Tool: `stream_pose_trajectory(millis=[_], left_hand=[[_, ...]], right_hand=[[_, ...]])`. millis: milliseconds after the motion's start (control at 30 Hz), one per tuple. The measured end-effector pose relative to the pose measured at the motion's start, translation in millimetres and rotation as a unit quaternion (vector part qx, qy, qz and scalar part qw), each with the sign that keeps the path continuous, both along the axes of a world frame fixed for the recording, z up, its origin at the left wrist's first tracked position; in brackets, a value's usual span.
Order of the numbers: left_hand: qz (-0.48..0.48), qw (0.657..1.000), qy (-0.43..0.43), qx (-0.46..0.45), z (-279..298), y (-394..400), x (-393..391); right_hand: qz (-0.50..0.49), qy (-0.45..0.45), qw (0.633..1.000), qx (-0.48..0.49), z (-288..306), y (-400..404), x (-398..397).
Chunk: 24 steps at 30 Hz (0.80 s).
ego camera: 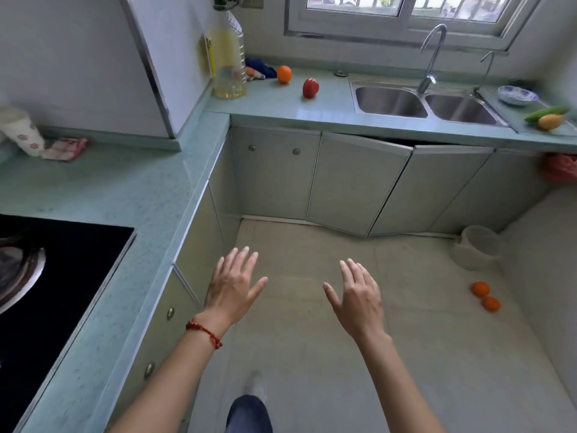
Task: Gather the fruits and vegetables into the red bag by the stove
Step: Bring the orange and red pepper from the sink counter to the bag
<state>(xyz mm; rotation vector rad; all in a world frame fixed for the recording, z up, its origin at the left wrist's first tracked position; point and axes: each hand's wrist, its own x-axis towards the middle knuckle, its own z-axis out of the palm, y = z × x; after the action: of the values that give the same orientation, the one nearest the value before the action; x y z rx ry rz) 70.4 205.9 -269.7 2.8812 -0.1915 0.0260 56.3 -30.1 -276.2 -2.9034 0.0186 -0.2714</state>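
Observation:
My left hand (234, 284) and my right hand (357, 292) hover open over the floor, fingers spread, holding nothing. On the far counter sit an orange (284, 74) and a red apple (310, 88). A carrot (254, 73) lies half hidden behind the oil bottle. Right of the sink lie a green cucumber (546, 113) and a yellow-orange fruit (551, 121). Two small oranges (485, 295) rest on the floor at the right. A red plastic bag (560, 167) hangs under the counter edge at the far right.
A black stove (62, 260) with a pan fills the left counter. A tall oil bottle (228, 54) stands in the corner, a double sink (424, 103) and a blue bowl (516, 94) further right. A white bucket (477, 246) stands on the floor. One cabinet door (359, 182) is ajar.

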Motion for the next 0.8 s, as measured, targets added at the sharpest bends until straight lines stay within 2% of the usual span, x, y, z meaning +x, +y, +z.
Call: stream_pose_trajectory(millis=[300, 500, 667, 800], left_hand=[[-0.023, 1.000, -0.004, -0.016, 0.7, 0.0, 175.5], [-0.037, 0.999, 0.008, 0.022, 12.8, 10.6, 298.2], [-0.045, 0.998, 0.007, 0.035, 14.0, 12.4, 376.1], [-0.045, 0.999, 0.007, 0.011, 7.9, 7.1, 436.1]], right_hand=[[-0.013, 0.026, 1.000, 0.002, 2.1, 2.7, 167.3], [-0.033, 0.034, 0.999, 0.010, 15.9, 9.9, 281.3], [-0.035, 0.047, 0.998, 0.031, 17.3, 17.0, 355.4], [-0.034, 0.049, 0.998, 0.034, 11.4, 15.9, 420.1]])
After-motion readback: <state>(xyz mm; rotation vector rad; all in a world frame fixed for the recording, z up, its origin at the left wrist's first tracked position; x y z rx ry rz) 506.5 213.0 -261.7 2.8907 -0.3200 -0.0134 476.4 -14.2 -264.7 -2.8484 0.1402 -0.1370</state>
